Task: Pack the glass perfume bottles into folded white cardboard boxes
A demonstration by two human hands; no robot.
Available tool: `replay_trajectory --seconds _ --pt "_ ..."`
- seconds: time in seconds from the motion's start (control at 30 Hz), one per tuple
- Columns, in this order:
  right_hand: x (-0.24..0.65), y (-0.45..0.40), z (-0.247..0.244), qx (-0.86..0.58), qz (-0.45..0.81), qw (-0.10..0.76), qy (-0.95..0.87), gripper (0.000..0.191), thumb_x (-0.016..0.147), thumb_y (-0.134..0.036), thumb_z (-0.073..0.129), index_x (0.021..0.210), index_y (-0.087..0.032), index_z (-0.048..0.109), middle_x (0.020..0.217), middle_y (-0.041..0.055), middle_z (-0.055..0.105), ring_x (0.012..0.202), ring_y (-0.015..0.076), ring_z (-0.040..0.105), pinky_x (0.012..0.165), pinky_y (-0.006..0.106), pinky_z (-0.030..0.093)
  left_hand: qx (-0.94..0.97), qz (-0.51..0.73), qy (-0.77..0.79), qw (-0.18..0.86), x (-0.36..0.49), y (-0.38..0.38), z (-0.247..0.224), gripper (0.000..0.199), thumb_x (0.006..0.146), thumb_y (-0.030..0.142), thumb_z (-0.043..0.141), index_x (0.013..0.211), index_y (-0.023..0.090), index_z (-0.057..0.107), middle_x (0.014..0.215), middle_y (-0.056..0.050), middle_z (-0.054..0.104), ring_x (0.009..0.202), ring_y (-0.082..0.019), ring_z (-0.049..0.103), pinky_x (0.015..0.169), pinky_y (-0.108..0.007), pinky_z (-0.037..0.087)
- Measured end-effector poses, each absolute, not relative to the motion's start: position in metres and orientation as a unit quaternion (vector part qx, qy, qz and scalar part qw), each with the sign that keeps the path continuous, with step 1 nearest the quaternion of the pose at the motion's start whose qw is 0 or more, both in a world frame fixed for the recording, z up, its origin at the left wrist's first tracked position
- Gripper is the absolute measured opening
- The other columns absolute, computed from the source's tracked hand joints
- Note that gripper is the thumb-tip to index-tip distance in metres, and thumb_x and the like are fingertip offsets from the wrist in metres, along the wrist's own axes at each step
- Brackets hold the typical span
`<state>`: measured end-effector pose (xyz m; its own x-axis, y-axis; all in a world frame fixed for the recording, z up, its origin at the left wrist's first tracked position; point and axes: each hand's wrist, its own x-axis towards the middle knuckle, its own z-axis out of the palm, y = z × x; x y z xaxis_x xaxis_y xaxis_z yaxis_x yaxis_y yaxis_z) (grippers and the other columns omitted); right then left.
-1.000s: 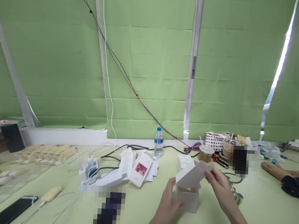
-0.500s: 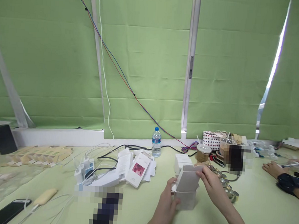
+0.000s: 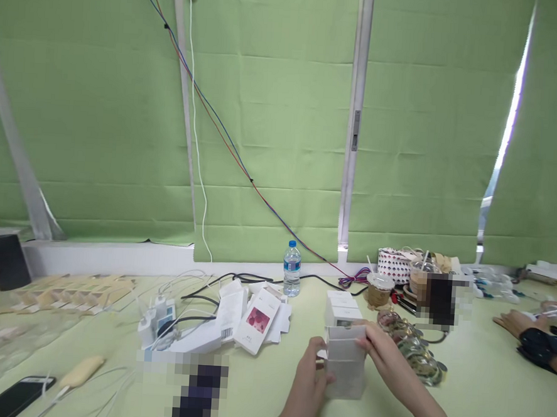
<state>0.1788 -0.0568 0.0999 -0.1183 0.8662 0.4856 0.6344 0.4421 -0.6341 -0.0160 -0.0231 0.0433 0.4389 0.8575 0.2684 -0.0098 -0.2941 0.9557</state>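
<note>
A small white cardboard box [image 3: 346, 377] stands upright on the table between my hands. My left hand [image 3: 309, 380] grips its left side, thumb on the near face. With closed fingers, my right hand [image 3: 383, 351] holds the box's top flap at the upper right corner. The flap leans back over the opening, and the inside of the box is hidden. Just behind stand white boxes [image 3: 342, 307] in a short row. Right of my right hand lies a heap of coiled bangle-like rings [image 3: 420, 355].
Flattened white cartons [image 3: 257, 320] lie left of a water bottle [image 3: 292, 269]. A power strip with chargers [image 3: 158, 317] and loose cables is further left, beyond a phone [image 3: 14, 397]. Drink cups [image 3: 378, 290] stand at the back right. Another person's hand [image 3: 517, 322] works at far right.
The box's flap has come down from a raised tilt toward the top, my right hand lowering with it. My left hand stays on the box's side. The view has shifted slightly.
</note>
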Motion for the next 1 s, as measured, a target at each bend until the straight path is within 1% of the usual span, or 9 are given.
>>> replay_trajectory --seconds 0.2,0.3,0.43,0.57,0.67,0.77,0.83,0.9,1.0 --pt "0.183 -0.059 0.066 -0.52 0.081 0.415 -0.742 0.019 0.093 -0.032 0.046 0.088 -0.023 0.062 0.107 0.0084 0.064 0.091 0.0244 0.055 0.082 0.039 0.047 0.712 0.445 0.288 0.459 -0.016 -0.017 0.03 0.054 0.071 0.0 0.045 0.12 0.023 0.045 0.117 -0.006 0.058 0.101 -0.02 0.057 0.091 -0.034 0.044" --pt "0.186 -0.06 0.06 -0.516 0.078 0.424 -0.74 0.019 0.093 -0.031 0.048 0.087 -0.023 0.064 0.105 0.0079 0.066 0.095 0.0249 0.055 0.085 0.04 0.047 0.738 0.437 0.277 0.434 -0.016 -0.017 0.031 0.054 0.07 -0.001 0.045 0.118 0.024 0.051 0.115 -0.005 0.059 0.106 -0.021 0.054 0.094 -0.035 0.043" --pt "0.185 -0.062 0.053 -0.512 0.071 0.47 -0.715 0.016 0.091 -0.031 0.052 0.097 -0.025 0.066 0.105 0.0082 0.068 0.098 0.0257 0.056 0.086 0.041 0.049 0.739 0.443 0.271 0.428 -0.016 -0.017 0.034 0.054 0.069 -0.001 0.046 0.118 0.024 0.054 0.117 -0.005 0.059 0.107 -0.022 0.054 0.093 -0.035 0.045" --pt "0.183 -0.06 0.04 -0.496 0.036 0.517 -0.697 0.017 0.092 -0.03 0.051 0.089 -0.026 0.067 0.109 0.0081 0.07 0.095 0.027 0.057 0.082 0.043 0.051 0.726 0.458 0.279 0.431 -0.015 -0.016 0.027 0.054 0.072 0.001 0.047 0.122 0.023 0.051 0.121 -0.006 0.059 0.106 -0.022 0.055 0.092 -0.035 0.046" --pt "0.183 -0.057 0.033 -0.496 0.014 0.516 -0.699 0.017 0.091 -0.03 0.051 0.087 -0.026 0.068 0.108 0.0078 0.072 0.088 0.0271 0.058 0.077 0.043 0.052 0.718 0.463 0.291 0.431 -0.014 -0.015 0.023 0.053 0.073 0.003 0.049 0.122 0.022 0.05 0.119 -0.007 0.061 0.102 -0.022 0.057 0.092 -0.036 0.046" --pt "0.186 -0.057 0.031 -0.496 -0.004 0.49 -0.716 0.015 0.089 -0.031 0.054 0.084 -0.026 0.068 0.112 0.0073 0.071 0.087 0.0271 0.057 0.076 0.044 0.052 0.73 0.46 0.281 0.42 -0.014 -0.016 0.026 0.045 0.074 0.003 0.049 0.115 0.022 0.054 0.115 -0.007 0.062 0.104 -0.022 0.056 0.091 -0.034 0.045" --pt "0.187 -0.059 0.029 -0.496 -0.009 0.483 -0.721 0.014 0.089 -0.031 0.056 0.09 -0.028 0.069 0.117 0.0056 0.069 0.092 0.0271 0.056 0.079 0.044 0.052 0.738 0.456 0.274 0.415 -0.014 -0.016 0.029 0.042 0.075 0.002 0.048 0.111 0.022 0.056 0.113 -0.006 0.063 0.105 -0.022 0.056 0.09 -0.033 0.045" --pt "0.187 -0.06 0.026 -0.491 -0.013 0.489 -0.721 0.017 0.088 -0.033 0.057 0.1 -0.031 0.069 0.119 0.0036 0.068 0.097 0.0271 0.055 0.082 0.045 0.051 0.741 0.451 0.27 0.417 -0.015 -0.017 0.031 0.042 0.075 0.001 0.047 0.11 0.023 0.056 0.111 -0.005 0.062 0.104 -0.022 0.057 0.09 -0.033 0.045" --pt "0.185 -0.062 0.02 -0.481 -0.002 0.525 -0.702 0.026 0.09 -0.045 0.051 0.102 -0.033 0.071 0.12 0.0032 0.067 0.102 0.0283 0.053 0.088 0.048 0.047 0.744 0.447 0.265 0.419 -0.015 -0.017 0.032 0.044 0.075 -0.001 0.045 0.11 0.023 0.055 0.111 -0.005 0.062 0.102 -0.021 0.057 0.088 -0.032 0.046"
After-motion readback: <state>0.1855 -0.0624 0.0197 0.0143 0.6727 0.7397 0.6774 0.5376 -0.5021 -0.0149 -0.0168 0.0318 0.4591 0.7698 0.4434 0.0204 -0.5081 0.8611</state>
